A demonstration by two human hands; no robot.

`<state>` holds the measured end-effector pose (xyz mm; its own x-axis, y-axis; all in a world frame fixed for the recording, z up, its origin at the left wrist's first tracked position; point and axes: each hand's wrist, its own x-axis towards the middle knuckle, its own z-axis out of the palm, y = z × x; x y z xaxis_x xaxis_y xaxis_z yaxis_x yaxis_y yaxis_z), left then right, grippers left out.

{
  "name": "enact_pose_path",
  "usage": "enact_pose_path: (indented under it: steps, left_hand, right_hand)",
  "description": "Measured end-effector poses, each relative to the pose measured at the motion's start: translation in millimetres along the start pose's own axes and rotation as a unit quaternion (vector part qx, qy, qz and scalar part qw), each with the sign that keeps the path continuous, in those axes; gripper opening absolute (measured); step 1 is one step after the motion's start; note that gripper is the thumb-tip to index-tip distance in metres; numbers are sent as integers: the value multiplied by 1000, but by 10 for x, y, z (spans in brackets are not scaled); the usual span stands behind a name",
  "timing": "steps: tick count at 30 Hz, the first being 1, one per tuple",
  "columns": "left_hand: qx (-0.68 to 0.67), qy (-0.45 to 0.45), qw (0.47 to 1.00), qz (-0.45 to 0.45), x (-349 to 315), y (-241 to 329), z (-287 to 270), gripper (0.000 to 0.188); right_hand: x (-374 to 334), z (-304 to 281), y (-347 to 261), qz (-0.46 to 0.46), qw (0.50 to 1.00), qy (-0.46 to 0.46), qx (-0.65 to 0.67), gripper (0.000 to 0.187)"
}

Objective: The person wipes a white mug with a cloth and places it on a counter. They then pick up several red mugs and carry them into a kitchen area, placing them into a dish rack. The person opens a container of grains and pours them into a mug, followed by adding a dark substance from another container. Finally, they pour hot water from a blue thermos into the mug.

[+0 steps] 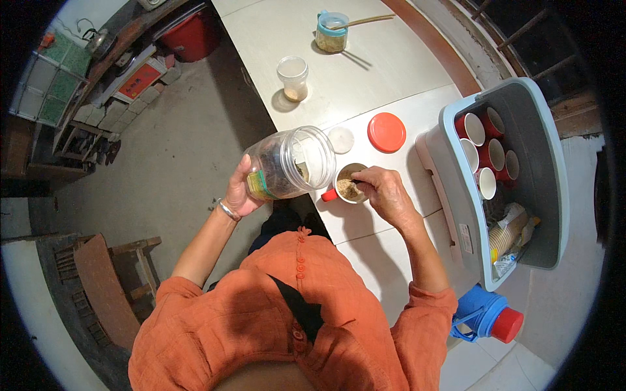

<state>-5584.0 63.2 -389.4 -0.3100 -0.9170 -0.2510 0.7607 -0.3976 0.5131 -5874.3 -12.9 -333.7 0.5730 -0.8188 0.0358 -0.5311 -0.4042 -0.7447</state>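
Observation:
My left hand [242, 189] is wrapped round a large clear plastic jar [272, 159], tilted with its open mouth toward the right. Some dark contents and a yellow-green label show through its wall. Beside the jar's mouth stands a mug [330, 195] with a red handle and pale grainy stuff inside. Over the mug's right rim my right hand [386, 193] is closed in a pinch, fingertips at the grains; what it holds is hidden. A red round lid [387, 132] and a whitish disc [340, 140] lie on the white table [417, 104] behind the mug.
A translucent cup [293, 77] and a blue-rimmed jar [332, 40] with a wooden stick [368, 20] across it stand farther back. On the right, a grey bin [447, 140] holds several red paper cups [486, 183]. A blue flask [482, 311] with a red cap sits below it.

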Motion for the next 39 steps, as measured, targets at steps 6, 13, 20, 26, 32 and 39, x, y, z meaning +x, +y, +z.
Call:
enact_pose_path:
  steps: [6, 13, 20, 26, 32, 39]
  left_hand:
    - [16, 9, 1000, 11, -9, -33, 40, 74]
    - [18, 10, 1000, 13, 19, -56, 20, 73]
    - [12, 8, 1000, 5, 6, -60, -40, 74]
    - [44, 5, 999, 26, -4, -53, 108, 87]
    - [154, -57, 985, 47, 41, -55, 448, 99]
    - [195, -80, 976, 49, 81, -96, 527, 102]
  right_hand:
    - [75, 23, -35, 18, 999, -3, -31, 15]
    - [46, 161, 42, -15, 998, 17, -54, 10]
    - [67, 93, -77, 2, 996, 14, -94, 9]
    - [72, 40, -269, -75, 982, 164, 54, 15]
    - [67, 114, -473, -200, 974, -65, 82, 33]
    - [99, 212, -595, -133, 971, -161, -117, 34]
